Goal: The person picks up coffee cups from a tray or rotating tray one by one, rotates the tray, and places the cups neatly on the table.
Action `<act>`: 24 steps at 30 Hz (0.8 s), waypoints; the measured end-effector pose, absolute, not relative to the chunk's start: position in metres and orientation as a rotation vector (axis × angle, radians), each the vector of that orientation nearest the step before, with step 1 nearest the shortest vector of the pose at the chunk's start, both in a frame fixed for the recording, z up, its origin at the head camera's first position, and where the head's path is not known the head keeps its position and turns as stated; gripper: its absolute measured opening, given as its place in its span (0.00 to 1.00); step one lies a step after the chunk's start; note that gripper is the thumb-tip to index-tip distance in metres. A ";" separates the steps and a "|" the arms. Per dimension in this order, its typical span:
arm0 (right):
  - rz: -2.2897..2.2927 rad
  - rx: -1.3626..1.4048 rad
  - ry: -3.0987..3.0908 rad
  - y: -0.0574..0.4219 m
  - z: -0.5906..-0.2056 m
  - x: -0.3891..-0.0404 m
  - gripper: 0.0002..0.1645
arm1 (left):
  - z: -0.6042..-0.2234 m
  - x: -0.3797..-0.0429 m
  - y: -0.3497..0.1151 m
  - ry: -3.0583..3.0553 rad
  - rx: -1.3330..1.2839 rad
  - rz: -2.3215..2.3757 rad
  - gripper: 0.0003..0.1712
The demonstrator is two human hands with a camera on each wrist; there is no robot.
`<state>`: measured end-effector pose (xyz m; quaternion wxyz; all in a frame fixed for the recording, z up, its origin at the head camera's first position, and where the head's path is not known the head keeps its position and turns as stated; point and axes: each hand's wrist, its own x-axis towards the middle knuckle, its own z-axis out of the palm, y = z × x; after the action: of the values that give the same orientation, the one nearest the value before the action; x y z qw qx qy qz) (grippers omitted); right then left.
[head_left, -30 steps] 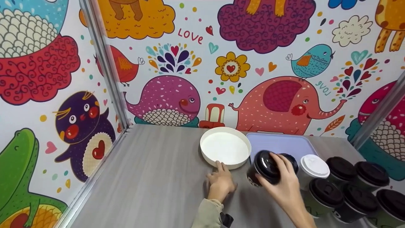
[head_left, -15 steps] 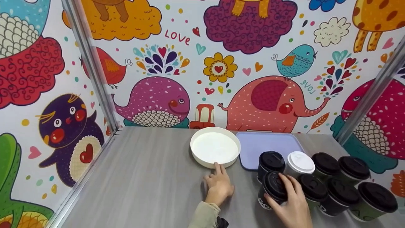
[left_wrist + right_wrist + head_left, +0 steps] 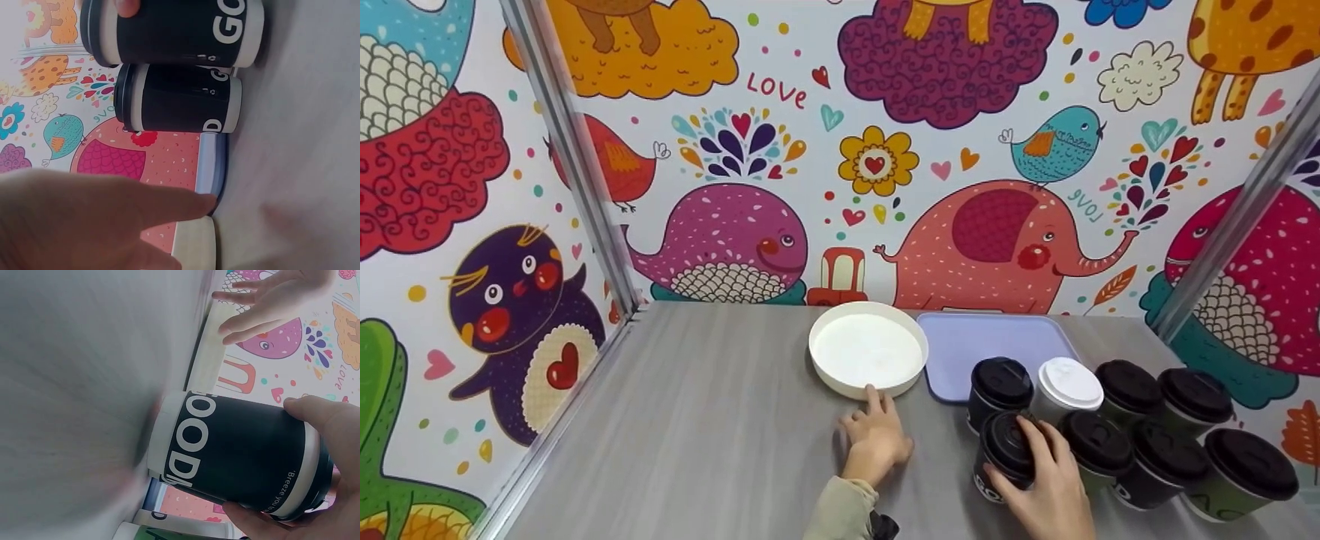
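My right hand (image 3: 1054,480) grips a black lidded paper coffee cup (image 3: 1006,446), thumb on one side and fingers round the lid's far side. In the right wrist view, white letters run near the base of this cup (image 3: 242,444), which stands upright at the tabletop. Directly behind it is another black coffee cup (image 3: 1001,386). My left hand (image 3: 877,439) has its fingers extended toward a round cream dish (image 3: 829,375); the index fingertip is at the dish's near rim. Whether it touches cannot be told.
A lilac tray (image 3: 997,334) lies right of the dish. A white-lidded cup (image 3: 1069,386) and several black-lidded cups (image 3: 1166,457) crowd the right side of the grey table (image 3: 697,420). Patterned wall panels (image 3: 720,247) rise behind and at the sides.
My right hand has brought the black cup down and rightward, from beside the dish to the front of the cup group. The head view has shifted slightly right. My left hand stays by the dish.
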<state>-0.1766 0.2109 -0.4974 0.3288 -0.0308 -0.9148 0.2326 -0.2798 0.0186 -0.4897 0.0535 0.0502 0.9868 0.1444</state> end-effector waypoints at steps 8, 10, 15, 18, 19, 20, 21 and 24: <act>0.543 -0.054 -2.301 0.224 -0.507 -0.172 0.47 | -0.483 -0.275 0.030 2.972 0.203 0.415 0.46; 0.521 -0.078 -2.289 0.228 -0.509 -0.166 0.48 | -0.481 -0.271 0.037 2.958 0.238 0.415 0.46; 0.470 -0.231 -2.362 0.229 -0.509 -0.151 0.47 | -0.477 -0.263 0.044 2.924 0.323 0.394 0.46; 0.407 -0.291 -2.405 0.225 -0.508 -0.148 0.46 | -0.472 -0.258 0.039 2.910 0.355 0.392 0.46; 0.376 -0.278 -2.406 0.224 -0.506 -0.151 0.46 | -0.469 -0.257 0.036 2.908 0.355 0.405 0.46; 0.342 -0.253 -2.402 0.223 -0.505 -0.155 0.47 | -0.465 -0.255 0.032 2.909 0.355 0.415 0.46; 0.301 -0.215 -2.393 0.223 -0.504 -0.160 0.48 | -0.460 -0.252 0.028 2.916 0.357 0.430 0.46; 0.163 -0.094 -2.349 0.220 -0.498 -0.176 0.53 | -0.443 -0.236 0.013 2.947 0.370 0.464 0.46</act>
<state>-0.1762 0.2204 -0.4981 0.3827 -0.0370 -0.9209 0.0640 -0.2362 0.0129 -0.4435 0.0678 0.1227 0.9781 0.1541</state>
